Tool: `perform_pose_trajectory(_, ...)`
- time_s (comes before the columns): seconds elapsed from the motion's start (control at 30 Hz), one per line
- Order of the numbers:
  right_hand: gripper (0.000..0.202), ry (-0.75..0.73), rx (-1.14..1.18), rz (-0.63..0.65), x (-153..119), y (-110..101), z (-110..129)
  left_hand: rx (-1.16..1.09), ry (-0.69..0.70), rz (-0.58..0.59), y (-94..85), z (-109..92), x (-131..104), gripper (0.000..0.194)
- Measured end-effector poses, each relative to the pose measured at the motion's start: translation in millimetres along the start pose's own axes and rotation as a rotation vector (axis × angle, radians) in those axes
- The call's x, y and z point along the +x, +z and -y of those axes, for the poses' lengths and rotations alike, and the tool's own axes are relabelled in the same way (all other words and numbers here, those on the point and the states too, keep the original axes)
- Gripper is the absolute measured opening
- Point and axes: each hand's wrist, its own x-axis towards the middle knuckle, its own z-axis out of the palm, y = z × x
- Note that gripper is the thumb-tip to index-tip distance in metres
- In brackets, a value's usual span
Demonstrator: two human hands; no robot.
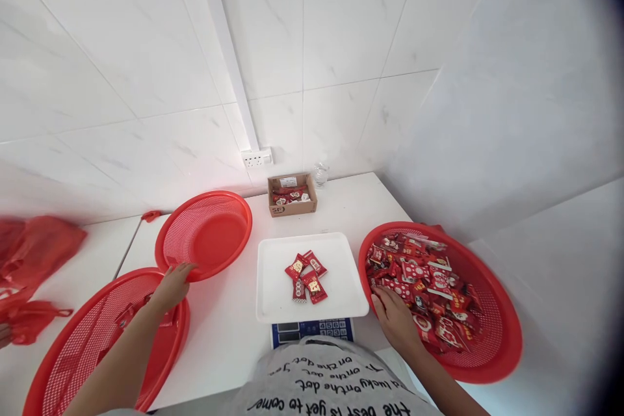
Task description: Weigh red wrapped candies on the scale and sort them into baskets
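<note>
My left hand [174,286] is closed on the near rim of a small red mesh basket [247,234], seen at centre left with a bare inside. Below my left forearm lies a larger red basket [63,331] holding a few red packets. My right hand [396,320] curls over the left rim of another red basket [511,354], its fingertips beside the heap of small red wrapped packets [424,279]. Between my hands, a white tray [273,266] rests on a blue scale [312,331] and carries several red packets [307,276]. The tray partly hides the scale.
Near the wall stands an open cardboard box [292,208] with red packets inside, and a clear plastic item [320,174] beside it. Red plastic bags [43,253] lie at the far left, where another person's hand [4,335] shows. A power socket [257,157] is on the wall.
</note>
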Motion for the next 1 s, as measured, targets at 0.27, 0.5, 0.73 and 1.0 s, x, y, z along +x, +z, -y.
perform_pose_trajectory(0.27, 0.042, -0.023, 0.020, -0.022, 0, 0, 0, -0.137, 0.160, 0.103, -8.0, -46, 3, 0.059)
perform_pose_trajectory(0.5, 0.043, -0.015, 0.019, -0.020, 0, 1, 0, -0.152, 0.183, 0.053, -1.0, -58, 14, 0.055)
perform_pose_trajectory(0.73, 0.043, -0.025, 0.029, -0.006, 1, 0, 1, -0.248, 0.188, -0.161, -3.3, -105, 12, 0.066)
perform_pose_trajectory(1.0, 0.043, -0.008, 0.039, 0.005, 1, -6, 7, -0.423, 0.547, -0.159, 9.9, -229, -9, 0.064)
